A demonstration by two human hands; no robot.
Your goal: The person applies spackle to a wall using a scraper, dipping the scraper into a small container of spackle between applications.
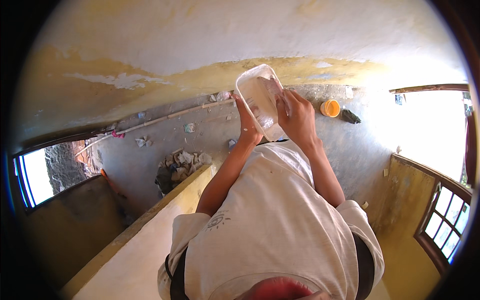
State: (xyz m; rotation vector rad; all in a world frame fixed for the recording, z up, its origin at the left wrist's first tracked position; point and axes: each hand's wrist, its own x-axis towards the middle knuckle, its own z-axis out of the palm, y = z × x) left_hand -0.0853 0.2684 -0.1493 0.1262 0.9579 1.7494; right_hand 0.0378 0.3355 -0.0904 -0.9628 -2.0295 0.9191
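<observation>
Before the wall (pixel 165 30): tub (pixel 251 86) held up, scraper (pixel 271 85) inside it.
Left hand (pixel 249 125) supports the tub's near left side, thumb at the rim, fingers curled around it, partly hidden. Right hand (pixel 298 114) has its fingers closed on the scraper, its blade tilted within the tub. Pale smears (pixel 266 121) coat the tub's inside; amount left cannot be judged. Wall is whitish higher up, with a patchy yellow band (pixel 200 77) below. Judgement: coverage partial, work midway; yellow band possibly left to do, though its intended finish cannot be told.
</observation>
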